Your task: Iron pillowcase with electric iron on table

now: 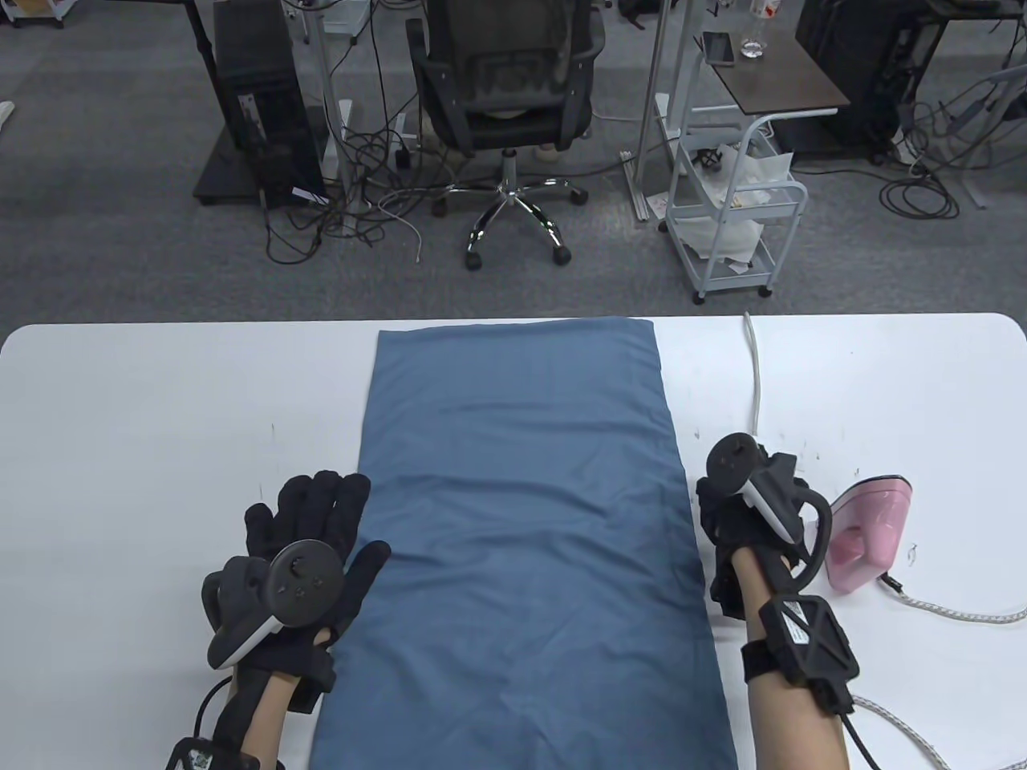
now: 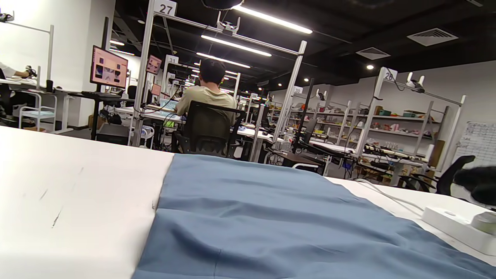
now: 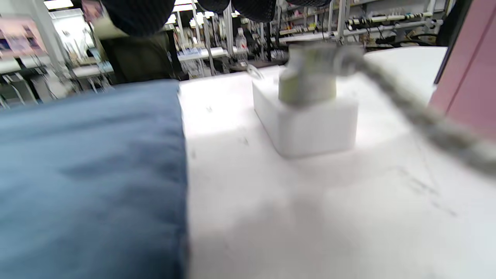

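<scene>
A blue pillowcase (image 1: 521,513) lies flat along the middle of the white table (image 1: 160,417). It also shows in the left wrist view (image 2: 271,217) and the right wrist view (image 3: 85,170). My left hand (image 1: 345,517) rests palm down, fingers spread, at the pillowcase's left edge, with the thumb touching the cloth. My right hand (image 1: 726,521) is just right of the pillowcase and holds nothing; its fingertips (image 3: 135,15) hang free. A pink iron (image 1: 870,529) stands on the table right beside that hand, untouched, and also shows in the right wrist view (image 3: 469,85).
A white power strip (image 3: 306,120) with a plug in it sits near my right hand. A braided cord (image 1: 955,613) runs from the iron toward the right edge. A white cable (image 1: 754,377) leads to the table's far edge. An office chair (image 1: 505,96) and cart (image 1: 738,216) stand beyond.
</scene>
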### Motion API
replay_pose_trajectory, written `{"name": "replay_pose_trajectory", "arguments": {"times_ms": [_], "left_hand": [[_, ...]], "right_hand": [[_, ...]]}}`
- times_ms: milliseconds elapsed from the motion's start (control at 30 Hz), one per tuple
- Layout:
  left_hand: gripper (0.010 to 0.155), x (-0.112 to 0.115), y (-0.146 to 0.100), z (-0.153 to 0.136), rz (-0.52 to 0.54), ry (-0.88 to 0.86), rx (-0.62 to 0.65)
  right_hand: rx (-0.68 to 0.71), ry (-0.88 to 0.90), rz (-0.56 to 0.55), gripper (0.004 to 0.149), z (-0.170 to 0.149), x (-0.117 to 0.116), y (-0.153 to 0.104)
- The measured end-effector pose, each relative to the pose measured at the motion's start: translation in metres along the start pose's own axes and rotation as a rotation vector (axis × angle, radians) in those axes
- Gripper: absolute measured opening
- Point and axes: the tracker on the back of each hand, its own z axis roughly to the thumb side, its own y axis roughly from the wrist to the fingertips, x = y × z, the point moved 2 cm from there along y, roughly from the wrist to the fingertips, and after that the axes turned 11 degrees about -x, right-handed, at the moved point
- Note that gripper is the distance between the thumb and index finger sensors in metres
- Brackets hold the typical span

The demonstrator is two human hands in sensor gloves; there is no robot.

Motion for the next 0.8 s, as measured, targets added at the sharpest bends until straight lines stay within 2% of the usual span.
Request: {"name": "replay_pose_trajectory", "arguments": {"times_ms": [67, 233, 367, 500, 633, 800], "left_hand": [[0.075, 0.000, -0.001, 0.002, -0.001, -0.005, 0.013], [0.075, -0.002, -0.004, 0.007, -0.001, -0.018, 0.039], [0.075, -0.004, -0.006, 0.010, 0.002, -0.028, 0.054], [0.075, -0.005, -0.008, 0.013, 0.006, -0.029, 0.064], [0.075, -0.005, -0.008, 0.013, 0.008, -0.031, 0.069], [0.075, -0.004, -0.008, 0.013, 0.005, -0.026, 0.069]], "right_hand": [[0.009, 0.051, -0.074, 0.073, -0.012, 0.021, -0.018], [-0.043, 0.157, -0.209, 0.075, -0.056, 0.058, -0.046], [-0.128, 0.193, -0.285, 0.077, -0.095, 0.068, -0.059], [-0.246, 0.241, -0.297, 0.080, -0.136, 0.057, -0.064], [-0.337, 0.344, -0.207, 0.086, -0.163, 0.033, -0.059], [-0.420, 0.449, -0.112, 0.091, -0.179, 0.003, -0.048]]}}
